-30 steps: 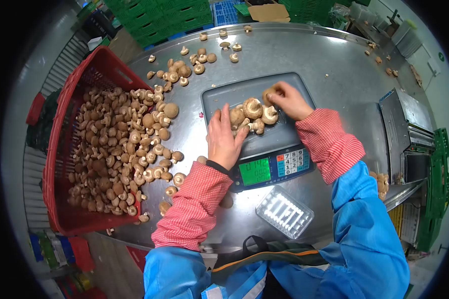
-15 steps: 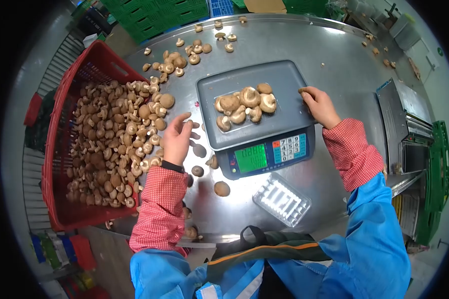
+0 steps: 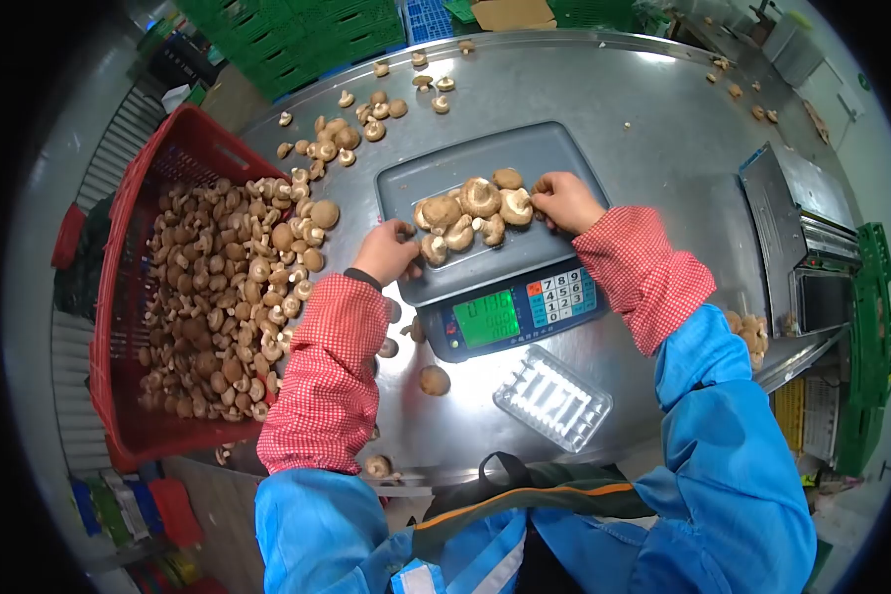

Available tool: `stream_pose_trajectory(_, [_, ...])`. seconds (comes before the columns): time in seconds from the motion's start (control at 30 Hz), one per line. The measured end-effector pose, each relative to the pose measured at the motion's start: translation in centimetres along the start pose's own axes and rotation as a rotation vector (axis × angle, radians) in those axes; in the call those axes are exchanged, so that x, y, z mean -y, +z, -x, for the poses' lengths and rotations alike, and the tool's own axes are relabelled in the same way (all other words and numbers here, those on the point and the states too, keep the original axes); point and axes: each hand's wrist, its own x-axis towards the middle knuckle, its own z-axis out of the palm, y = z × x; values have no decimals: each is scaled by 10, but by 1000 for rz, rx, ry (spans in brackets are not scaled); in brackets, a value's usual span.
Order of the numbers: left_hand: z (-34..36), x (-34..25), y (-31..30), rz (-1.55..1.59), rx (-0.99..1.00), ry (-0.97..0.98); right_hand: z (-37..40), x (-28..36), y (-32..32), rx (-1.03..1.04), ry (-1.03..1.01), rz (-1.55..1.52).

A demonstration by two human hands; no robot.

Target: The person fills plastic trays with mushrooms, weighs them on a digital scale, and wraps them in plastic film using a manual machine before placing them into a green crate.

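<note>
Brown shiitake mushrooms (image 3: 480,198) lie in a clear plastic tray (image 3: 468,254) on the grey pan (image 3: 554,148) of a digital scale (image 3: 510,322). My left hand (image 3: 388,253) is closed at the tray's left edge, its fingertips bent inward. At the opposite edge, beside a pale mushroom, my right hand (image 3: 567,204) pinches with thumb and fingers. The thin rim under the fingers is hard to see. Green digits glow on the scale's display. A second clear tray (image 3: 552,399), with nothing in it, rests on the steel table in front of the scale.
A red crate (image 3: 109,327) heaped with mushrooms (image 3: 218,297) stands on the left. Loose mushrooms (image 3: 342,139) are scattered along the table's (image 3: 673,129) back left and beside the scale. A metal device (image 3: 812,238) is on the right. Green crates (image 3: 287,45) stand behind.
My left hand has moved right, from beside the scale to the filled tray. My right hand has moved left from the pan's edge to the tray. The display digits differ.
</note>
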Motion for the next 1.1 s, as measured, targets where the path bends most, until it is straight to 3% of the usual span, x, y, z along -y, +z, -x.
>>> stream_pose_trajectory(0.07, [-6, 5, 8, 54, -17, -25, -5, -9, 4, -15, 10, -90])
stream_pose_trajectory(0.17, [-2, -1, 21, 207, -39, 87, 13, -6, -12, -50, 12, -72])
stream_pose_trajectory(0.33, [9, -83, 65, 304, 95, 116, 73, -24, -99, -166, 3, -129])
stream_pose_trajectory(0.57, [-20, -183, 247, 317, 373, 197, 158, -137, -240, -385, 200, -43])
stream_pose_trajectory(0.67, [-28, -210, 333, 326, 456, 106, 187, -208, -279, -435, 301, 82])
stream_pose_trajectory(0.77, [-25, -225, 404, 232, 506, 82, 208, -301, -298, -558, 236, 340])
stream_pose_trajectory(0.8, [-26, -223, 426, 239, 509, 70, 215, -298, -300, -571, 444, 280])
stream_pose_trajectory(0.9, [-26, -221, 470, 229, 537, 23, 229, -325, -304, -597, 517, 462])
stream_pose_trajectory(1.03, [-19, -209, 485, 309, 642, -68, 244, -327, -300, -592, 533, 761])
stream_pose_trajectory(1.1, [-17, -204, 471, 303, 671, 42, 252, -285, -297, -637, 350, 923])
